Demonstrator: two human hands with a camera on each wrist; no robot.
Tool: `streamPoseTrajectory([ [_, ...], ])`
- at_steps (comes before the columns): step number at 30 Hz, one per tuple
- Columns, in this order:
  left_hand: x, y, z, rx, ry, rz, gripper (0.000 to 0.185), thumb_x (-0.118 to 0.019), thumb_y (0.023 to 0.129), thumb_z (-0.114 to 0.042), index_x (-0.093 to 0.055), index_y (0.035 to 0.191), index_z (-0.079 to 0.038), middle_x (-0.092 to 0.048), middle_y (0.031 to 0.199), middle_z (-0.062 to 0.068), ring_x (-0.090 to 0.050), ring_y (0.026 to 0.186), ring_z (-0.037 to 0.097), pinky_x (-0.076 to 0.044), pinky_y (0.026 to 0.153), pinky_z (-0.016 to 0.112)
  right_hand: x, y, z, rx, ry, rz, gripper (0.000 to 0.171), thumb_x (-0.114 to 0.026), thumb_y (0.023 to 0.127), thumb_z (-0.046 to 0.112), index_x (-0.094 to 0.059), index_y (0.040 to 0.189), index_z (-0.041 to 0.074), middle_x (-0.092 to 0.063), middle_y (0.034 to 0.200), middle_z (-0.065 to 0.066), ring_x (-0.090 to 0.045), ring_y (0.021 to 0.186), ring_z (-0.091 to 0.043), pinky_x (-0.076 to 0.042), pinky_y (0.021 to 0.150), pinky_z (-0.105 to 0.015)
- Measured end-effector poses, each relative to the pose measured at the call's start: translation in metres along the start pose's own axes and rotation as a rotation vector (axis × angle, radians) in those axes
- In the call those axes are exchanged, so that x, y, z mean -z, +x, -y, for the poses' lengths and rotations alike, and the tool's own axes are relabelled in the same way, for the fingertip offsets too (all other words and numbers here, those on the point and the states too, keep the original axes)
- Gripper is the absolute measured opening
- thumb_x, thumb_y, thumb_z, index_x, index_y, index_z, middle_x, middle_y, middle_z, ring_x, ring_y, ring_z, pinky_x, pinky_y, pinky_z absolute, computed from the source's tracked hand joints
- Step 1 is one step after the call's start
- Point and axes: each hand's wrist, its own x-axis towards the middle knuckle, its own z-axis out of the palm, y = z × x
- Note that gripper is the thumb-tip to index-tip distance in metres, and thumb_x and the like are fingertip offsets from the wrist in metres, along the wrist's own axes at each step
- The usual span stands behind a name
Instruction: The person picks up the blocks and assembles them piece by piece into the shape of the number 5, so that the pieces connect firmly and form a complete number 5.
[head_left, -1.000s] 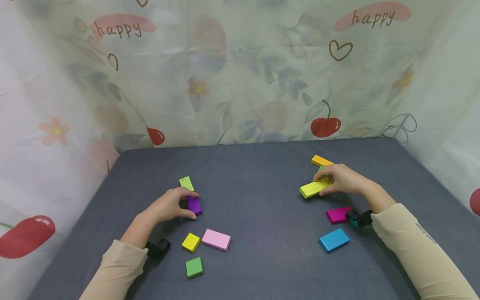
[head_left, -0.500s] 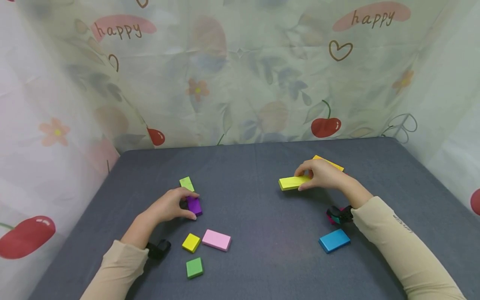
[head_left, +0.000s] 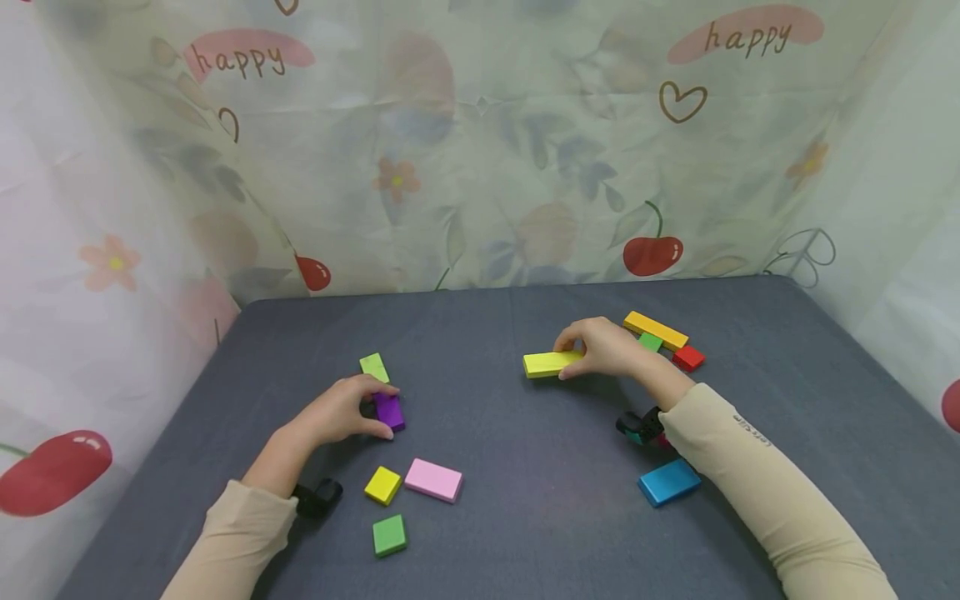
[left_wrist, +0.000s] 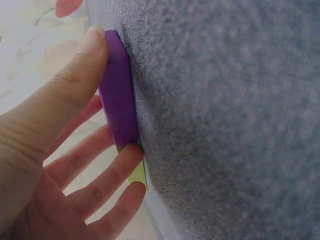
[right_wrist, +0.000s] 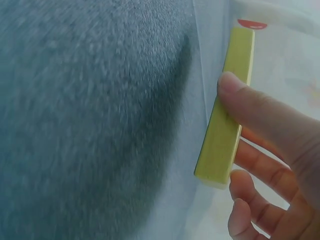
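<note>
My left hand (head_left: pixel 337 412) pinches a purple block (head_left: pixel 390 412) between thumb and fingers; the block lies on the dark grey table. Just beyond it is a lime green block (head_left: pixel 373 365), close to its far end and partly behind my fingers in the left wrist view. My right hand (head_left: pixel 609 348) holds a long yellow block (head_left: pixel 546 365) by its right part. In the right wrist view this yellow block (right_wrist: pixel 218 152) is raised off the cloth, with the thumb across its near face and fingers behind.
Near the left hand lie a small yellow block (head_left: pixel 382 485), a pink block (head_left: pixel 433 481) and a green block (head_left: pixel 389 536). At right are a long orange-yellow block (head_left: pixel 656 330), a green block (head_left: pixel 650 342), a red block (head_left: pixel 688 358) and a blue block (head_left: pixel 669 482).
My right hand has carried the long yellow block leftward from the right-hand group, uncovering the green and red blocks. The left hand and purple block stay where they were.
</note>
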Motion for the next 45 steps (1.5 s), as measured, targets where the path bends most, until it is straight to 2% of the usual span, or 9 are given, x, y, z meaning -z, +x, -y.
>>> streamPoseTrajectory([
  [8, -0.001, 0.001, 0.000, 0.001, 0.007, -0.001, 0.059, -0.080, 0.072, -0.028, -0.060, 0.123, -0.005, -0.059, 0.124, 0.016, -0.056, 0.109, 0.029, -0.046, 0.097, 0.050, -0.008, 0.012, 0.007, -0.041, 0.020, 0.003, 0.034, -0.079, 0.074, 0.026, -0.070, 0.102, 0.008, -0.070, 0.100, -0.007, -0.060, 0.092, -0.022, -0.051, 0.085, -0.041],
  [20, -0.001, 0.000, -0.001, -0.004, 0.008, 0.000, 0.060, -0.079, 0.073, -0.028, -0.059, 0.124, -0.005, -0.058, 0.126, 0.017, -0.054, 0.113, 0.032, -0.043, 0.099, 0.051, -0.019, 0.028, 0.016, -0.156, 0.018, 0.018, 0.036, -0.078, 0.075, 0.027, -0.070, 0.104, 0.008, -0.068, 0.108, -0.011, -0.061, 0.101, -0.026, -0.050, 0.089, -0.043],
  [36, -0.001, 0.000, 0.001, 0.009, -0.002, 0.006, 0.061, -0.079, 0.073, -0.029, -0.059, 0.125, -0.006, -0.057, 0.127, 0.018, -0.052, 0.117, 0.034, -0.042, 0.101, 0.052, -0.031, 0.043, 0.018, -0.295, 0.006, -0.040, 0.038, -0.076, 0.077, 0.026, -0.068, 0.111, 0.010, -0.066, 0.116, -0.010, -0.060, 0.104, -0.026, -0.050, 0.087, -0.043],
  [45, -0.001, 0.000, 0.002, 0.005, 0.002, 0.002, 0.060, -0.079, 0.073, -0.029, -0.059, 0.125, -0.006, -0.057, 0.127, 0.017, -0.052, 0.117, 0.034, -0.042, 0.102, 0.052, -0.033, 0.047, 0.017, -0.322, -0.016, -0.052, 0.040, -0.075, 0.079, 0.026, -0.067, 0.115, 0.011, -0.064, 0.120, -0.010, -0.058, 0.110, -0.028, -0.048, 0.091, -0.044],
])
